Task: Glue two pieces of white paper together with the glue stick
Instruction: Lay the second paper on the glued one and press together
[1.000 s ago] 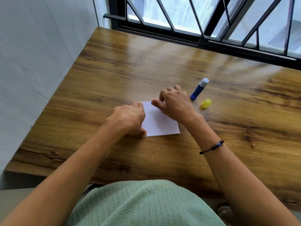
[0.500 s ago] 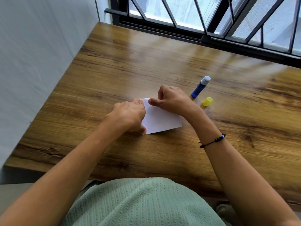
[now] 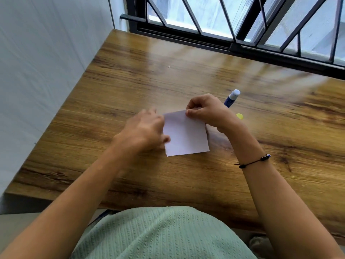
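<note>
Head: glue stick [image 3: 231, 99] diagonal, tip far-right

Daylight pours in through the barred window [image 3: 242, 21] at the far edge of the wooden table [image 3: 130, 81], leaving the scene bright. Pale streaks of glare spread across the tabletop just below the window. Soft shadows fall on the table beneath the left hand [image 3: 143, 131], which is smeared by motion blur. Away from the window, the table's edges bow with wide-angle distortion.
</note>
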